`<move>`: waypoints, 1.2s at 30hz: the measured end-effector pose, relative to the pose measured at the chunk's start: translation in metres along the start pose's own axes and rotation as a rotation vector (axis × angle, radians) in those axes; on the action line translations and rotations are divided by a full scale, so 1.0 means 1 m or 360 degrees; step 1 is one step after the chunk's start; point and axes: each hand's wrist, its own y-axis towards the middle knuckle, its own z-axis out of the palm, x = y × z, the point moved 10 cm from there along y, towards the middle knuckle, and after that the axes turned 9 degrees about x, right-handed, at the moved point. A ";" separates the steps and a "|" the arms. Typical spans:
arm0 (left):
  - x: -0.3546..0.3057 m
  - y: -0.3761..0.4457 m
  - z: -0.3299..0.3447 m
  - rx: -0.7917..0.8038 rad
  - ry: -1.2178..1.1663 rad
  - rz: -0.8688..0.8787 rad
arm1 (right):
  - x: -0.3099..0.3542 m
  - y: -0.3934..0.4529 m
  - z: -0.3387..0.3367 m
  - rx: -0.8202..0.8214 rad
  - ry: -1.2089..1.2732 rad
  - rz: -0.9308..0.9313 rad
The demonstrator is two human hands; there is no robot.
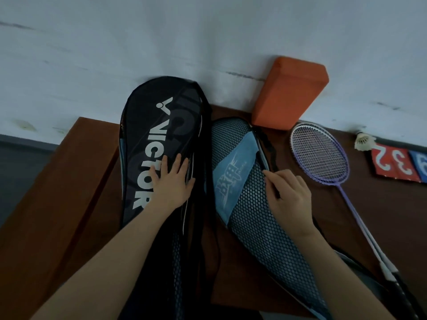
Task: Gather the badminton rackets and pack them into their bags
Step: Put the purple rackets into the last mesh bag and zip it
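On table (69, 181): black VICTOR bag (150, 135), purple racket (321, 155)

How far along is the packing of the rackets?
Possibly done: the black bag lies closed under the flat left hand; its contents are hidden. In hand: the right hand pinches the blue bag at its zipper edge. Left: the purple racket lies unpacked on the table.

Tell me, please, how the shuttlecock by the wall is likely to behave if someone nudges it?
The shuttlecock lies on its side, so it would probably roll in a curve around its cork tip. Its feather skirt looks thin, so it is likely very light and easily crushed.
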 end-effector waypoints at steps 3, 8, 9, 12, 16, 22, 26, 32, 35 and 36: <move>-0.023 -0.008 -0.014 -0.0099 -0.0120 0.0086 | 0.002 -0.016 -0.020 -0.0036 -0.0060 0.0049; -0.124 -0.047 -0.045 -0.0237 -0.0501 0.0701 | -0.007 -0.035 -0.059 -0.0158 -0.0102 0.0185; -0.146 -0.054 -0.049 -0.0240 -0.0567 0.0801 | -0.011 -0.037 -0.066 -0.0183 -0.0089 0.0216; -0.196 -0.065 -0.051 -0.0136 -0.0835 0.1001 | -0.031 -0.044 -0.079 -0.0250 0.0018 0.0375; -0.227 -0.062 -0.037 0.0001 -0.0998 0.1108 | -0.053 -0.055 -0.070 -0.0186 0.0102 0.0423; -0.264 -0.058 -0.002 0.0383 -0.1356 0.1102 | -0.109 -0.074 -0.054 -0.0013 0.0628 0.0610; -0.289 -0.049 0.008 0.0419 -0.1728 0.0866 | -0.143 -0.082 -0.053 0.0090 0.1004 0.0706; -0.313 -0.048 0.014 -0.0010 -0.1698 0.0443 | -0.199 -0.097 -0.035 0.0258 0.1577 0.0873; -0.327 -0.051 0.017 -0.0078 -0.1618 0.0345 | -0.218 -0.108 -0.025 0.0346 0.1596 0.0894; -0.329 -0.051 0.019 -0.0098 -0.1581 0.0295 | -0.225 -0.113 -0.022 0.0368 0.1586 0.0904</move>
